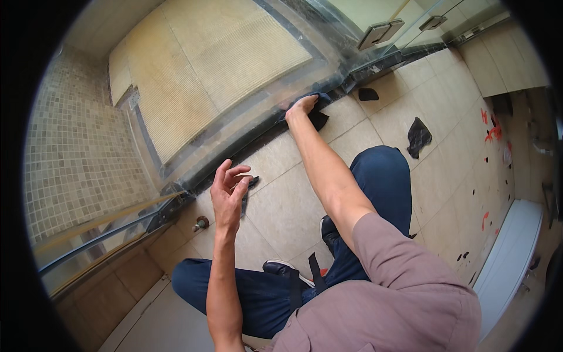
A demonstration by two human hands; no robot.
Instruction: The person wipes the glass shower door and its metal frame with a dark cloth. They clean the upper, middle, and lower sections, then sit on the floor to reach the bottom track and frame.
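My right hand reaches forward and holds a dark blue cloth against the dark stone curb of a shower. Its fingers are partly hidden behind the hand and cloth. Just below that hand, a black scrap lies on the floor tiles beside the curb. My left hand is raised near the curb's left end, fingers apart and curved, with nothing in it. Partly behind its fingers, another dark scrap shows on the tiles.
Beyond the curb lies a ribbed tan shower floor. A glass door with a metal hinge stands upper right. Black scraps and red bits dot the right-hand tiles. A small fitting protrudes at left, and a white panel stands at right.
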